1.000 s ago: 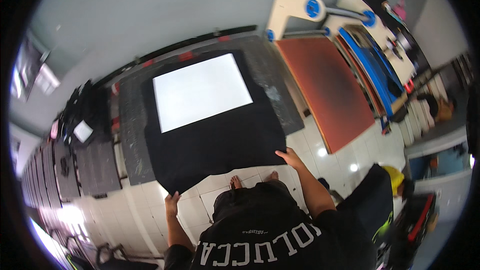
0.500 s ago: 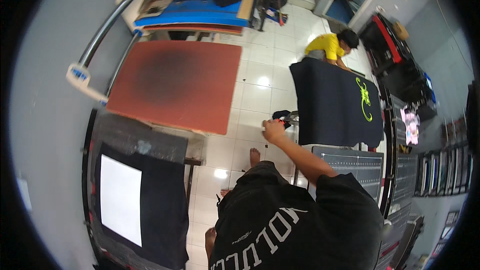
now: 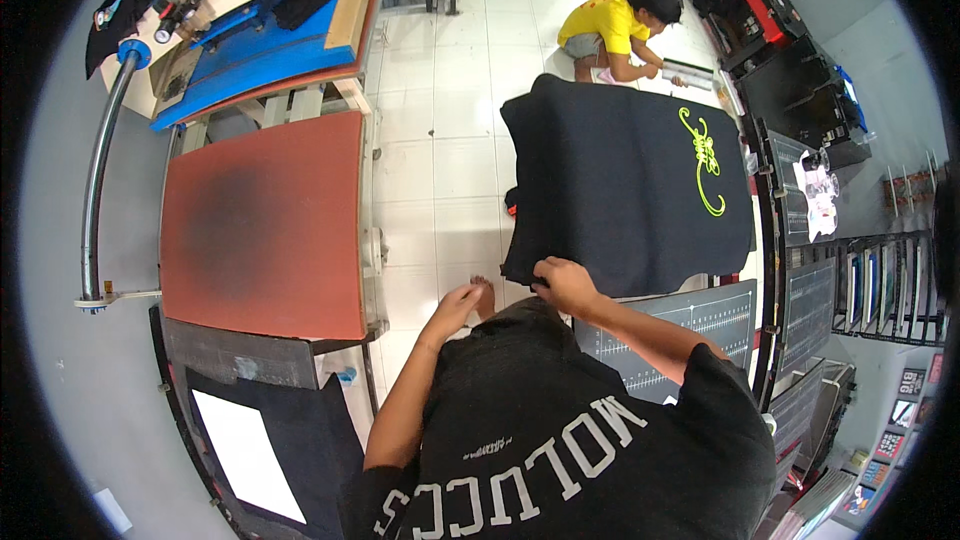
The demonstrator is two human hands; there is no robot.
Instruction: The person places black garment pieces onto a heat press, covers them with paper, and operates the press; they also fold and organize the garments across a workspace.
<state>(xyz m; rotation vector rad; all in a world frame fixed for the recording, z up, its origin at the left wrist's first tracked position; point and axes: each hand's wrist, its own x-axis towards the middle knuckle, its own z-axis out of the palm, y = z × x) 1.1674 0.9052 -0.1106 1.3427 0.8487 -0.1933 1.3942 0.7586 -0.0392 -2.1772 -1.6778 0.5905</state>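
A black T-shirt [image 3: 610,190] with a neon-green design lies spread over a platen on my right, its near-left corner hanging at the edge. At that corner my right hand [image 3: 568,288] is closed on the shirt's hem, fingers curled over the fabric. My left hand [image 3: 452,314] hovers over the gap in front of my body, apart from the shirt and nearest to my foot. Its fingers are small and partly blurred, so their closure is unclear. A small red-and-black thing [image 3: 511,202] shows beneath the shirt's left edge.
A heat press with a reddish-brown pad [image 3: 265,230] stands at left; below it, a dark board holds black fabric [image 3: 325,440] and a white sheet [image 3: 245,450]. A person in yellow [image 3: 610,30] crouches beyond the shirt. Grey gridded boards [image 3: 690,330] lie at right.
My right hand has gone from beside the red-and-black thing to the shirt's near-left corner and taken hold of the hem. My left hand has come into view. The whole view has shifted.
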